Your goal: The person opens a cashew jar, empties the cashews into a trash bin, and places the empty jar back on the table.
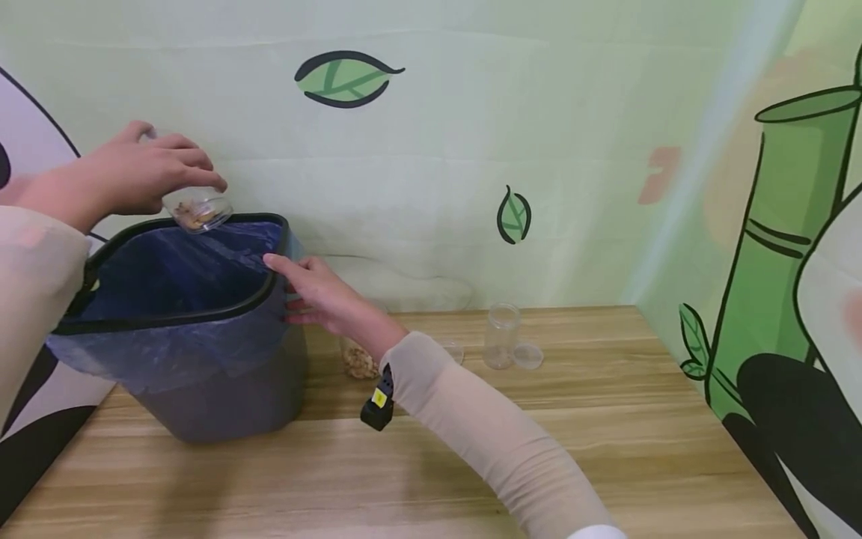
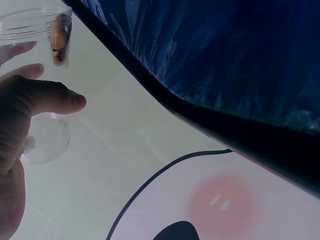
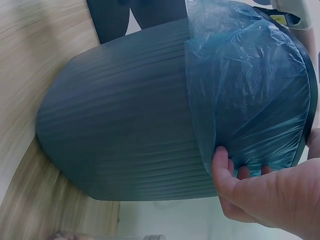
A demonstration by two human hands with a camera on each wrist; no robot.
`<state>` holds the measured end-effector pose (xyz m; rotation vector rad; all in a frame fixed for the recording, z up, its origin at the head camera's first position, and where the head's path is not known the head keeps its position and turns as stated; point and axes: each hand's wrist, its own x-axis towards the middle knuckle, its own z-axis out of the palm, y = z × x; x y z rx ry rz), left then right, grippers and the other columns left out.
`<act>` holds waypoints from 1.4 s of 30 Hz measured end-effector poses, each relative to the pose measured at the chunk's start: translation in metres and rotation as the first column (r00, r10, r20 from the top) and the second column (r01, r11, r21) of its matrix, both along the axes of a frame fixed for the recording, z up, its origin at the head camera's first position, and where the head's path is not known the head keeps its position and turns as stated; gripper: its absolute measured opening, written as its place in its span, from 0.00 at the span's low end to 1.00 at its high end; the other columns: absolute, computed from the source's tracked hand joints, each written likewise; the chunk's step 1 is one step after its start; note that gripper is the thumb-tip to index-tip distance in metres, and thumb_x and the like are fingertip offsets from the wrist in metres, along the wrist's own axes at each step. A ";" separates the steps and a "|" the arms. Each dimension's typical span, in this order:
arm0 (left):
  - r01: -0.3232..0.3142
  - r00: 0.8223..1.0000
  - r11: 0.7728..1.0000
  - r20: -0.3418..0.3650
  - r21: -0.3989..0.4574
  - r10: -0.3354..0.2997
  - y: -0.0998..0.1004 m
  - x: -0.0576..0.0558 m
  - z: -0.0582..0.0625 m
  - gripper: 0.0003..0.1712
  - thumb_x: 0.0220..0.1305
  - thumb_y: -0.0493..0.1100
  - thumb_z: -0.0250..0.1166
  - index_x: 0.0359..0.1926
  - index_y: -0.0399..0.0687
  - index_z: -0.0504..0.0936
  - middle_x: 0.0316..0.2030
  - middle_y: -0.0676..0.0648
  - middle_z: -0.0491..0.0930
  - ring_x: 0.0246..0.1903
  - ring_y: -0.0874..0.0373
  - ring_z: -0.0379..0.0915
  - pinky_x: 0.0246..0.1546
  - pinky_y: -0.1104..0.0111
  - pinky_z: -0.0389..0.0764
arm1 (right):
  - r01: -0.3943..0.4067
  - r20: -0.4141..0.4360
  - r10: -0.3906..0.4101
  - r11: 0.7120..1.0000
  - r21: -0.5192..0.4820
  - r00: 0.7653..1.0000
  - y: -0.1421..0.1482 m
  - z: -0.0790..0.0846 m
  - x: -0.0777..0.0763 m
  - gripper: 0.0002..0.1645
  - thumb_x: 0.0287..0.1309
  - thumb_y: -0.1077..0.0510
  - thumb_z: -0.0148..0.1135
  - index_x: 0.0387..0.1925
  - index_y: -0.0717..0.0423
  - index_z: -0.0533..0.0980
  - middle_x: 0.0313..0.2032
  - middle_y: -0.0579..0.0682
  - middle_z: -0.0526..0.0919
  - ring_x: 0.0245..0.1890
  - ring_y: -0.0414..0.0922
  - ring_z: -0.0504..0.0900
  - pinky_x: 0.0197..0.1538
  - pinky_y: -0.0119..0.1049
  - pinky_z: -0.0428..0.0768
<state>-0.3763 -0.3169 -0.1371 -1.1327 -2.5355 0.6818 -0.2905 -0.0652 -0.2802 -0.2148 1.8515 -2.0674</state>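
Note:
My left hand (image 1: 148, 176) grips a clear jar (image 1: 214, 201), tilted mouth-down over the bin's far rim. Small brownish bits (image 2: 60, 42) lie inside the jar near its mouth. Below it stands a grey trash bin (image 1: 222, 408) with a black rim, lined with a blue plastic bag (image 1: 209, 355) folded over the outside. My right hand (image 1: 326, 296) holds the bin's right rim, its thumb at the top edge and its fingers against the liner outside. The bottom of the bin's inside is too dark to make out.
Behind my right forearm, a clear jar of brown pieces (image 1: 359, 362) is partly hidden. Farther right stand a clear jar (image 1: 501, 340) and a round clear lid (image 1: 528, 355). Another clear round piece (image 1: 454, 349) shows beside the sleeve. A printed cloth (image 1: 431, 135) backs the wooden table (image 1: 431, 479).

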 end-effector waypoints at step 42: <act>0.010 0.999 1.000 -0.038 -0.014 -0.011 -0.007 0.009 -0.005 0.46 0.34 0.25 0.82 0.59 0.52 0.80 0.58 0.36 0.77 0.63 0.33 0.63 0.55 0.25 0.57 | 0.003 -0.005 -0.003 1.000 0.019 1.000 -0.010 -0.002 0.000 0.27 0.69 0.39 0.61 0.50 0.56 0.66 0.47 0.54 0.71 0.50 0.58 0.81 0.55 0.52 0.82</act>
